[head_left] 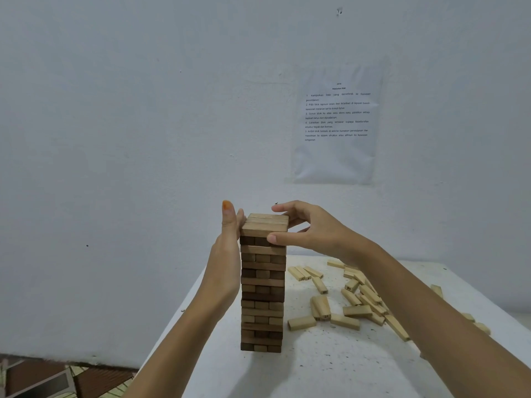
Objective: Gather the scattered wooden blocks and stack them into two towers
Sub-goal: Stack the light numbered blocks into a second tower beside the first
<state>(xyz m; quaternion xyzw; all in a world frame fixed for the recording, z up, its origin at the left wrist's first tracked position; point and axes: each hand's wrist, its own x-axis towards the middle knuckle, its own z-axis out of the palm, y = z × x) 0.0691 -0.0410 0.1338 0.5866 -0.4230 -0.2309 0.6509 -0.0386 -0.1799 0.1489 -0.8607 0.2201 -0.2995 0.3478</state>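
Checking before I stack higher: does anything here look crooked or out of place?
The tower looks straight; the left hand presses its side while the right hand pinches its top. Only the loose blocks look untidy, jumbled on the table to its right.

One wide-angle view from the person's head, facing a plain white wall (143, 110), tilted down onto a speckled white table (330, 369), brown wooden-block tower (263, 282) close ahead.

A bare task room: printed instruction sheet (336, 124) taped to white wall (143, 110).
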